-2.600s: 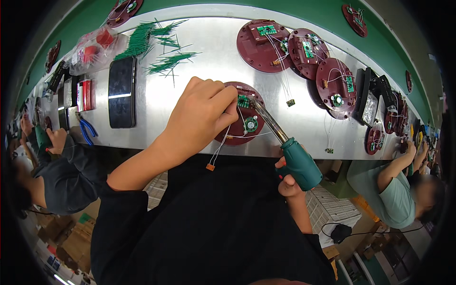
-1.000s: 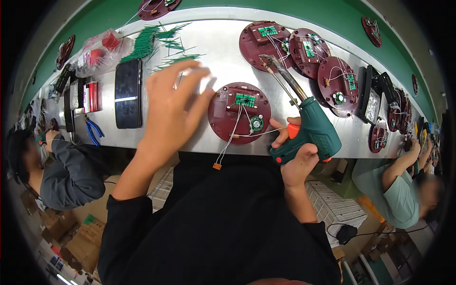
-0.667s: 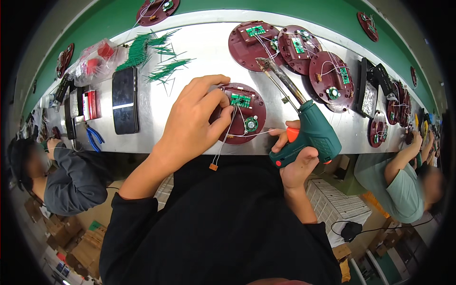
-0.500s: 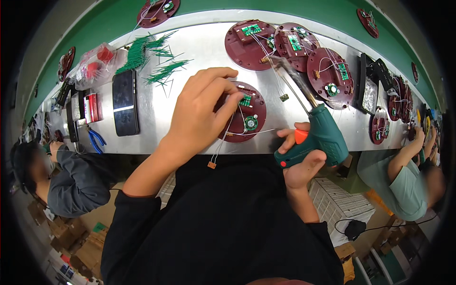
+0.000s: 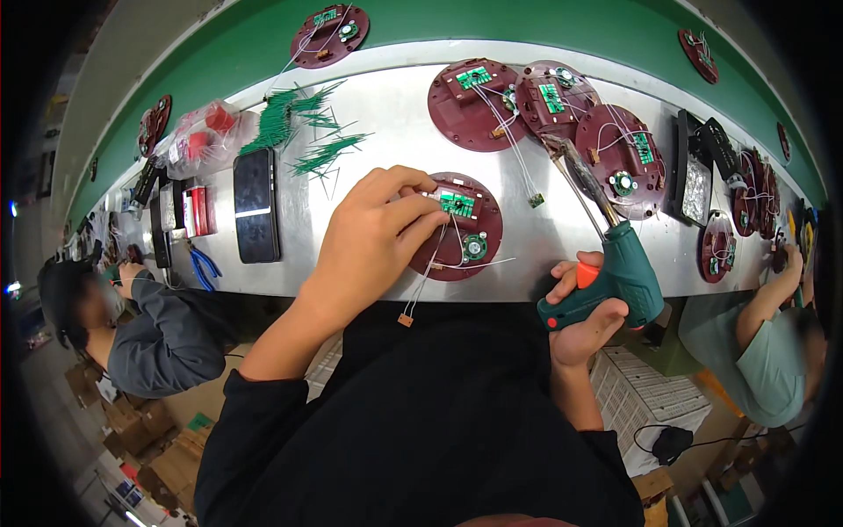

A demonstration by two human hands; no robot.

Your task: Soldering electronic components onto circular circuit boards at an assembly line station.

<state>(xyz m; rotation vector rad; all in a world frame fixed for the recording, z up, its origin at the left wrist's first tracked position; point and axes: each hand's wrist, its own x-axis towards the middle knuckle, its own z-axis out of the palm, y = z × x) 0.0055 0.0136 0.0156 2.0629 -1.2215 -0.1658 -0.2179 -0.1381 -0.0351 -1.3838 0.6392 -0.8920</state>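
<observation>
My left hand [image 5: 373,228] reaches over the near maroon disc [image 5: 470,263], its thumb and fingers pinched at the edge of the disc's green circuit board [image 5: 458,204]. What lies between the fingertips is too small to make out. Thin white wires run from this disc past the table's front edge to a small orange-brown plate [image 5: 405,321]. My right hand [image 5: 584,329] grips a dark green soldering gun [image 5: 628,272] with an orange trigger. Its metal tip points up and left, near the farther discs and apart from the near one.
Several wired maroon discs [image 5: 474,119] lie beyond, partly overlapping. At left are green sticks [image 5: 279,119], a phone [image 5: 255,206], a plastic bag [image 5: 206,140] and blue pliers [image 5: 203,266]. A black tray [image 5: 694,176] lies right. A green belt [image 5: 492,31] runs behind; people sit either side.
The whole view has shifted slightly. My left fingers have come down closer to the near disc's circuit board. The soldering gun has moved a little right and toward me, still in my right hand.
</observation>
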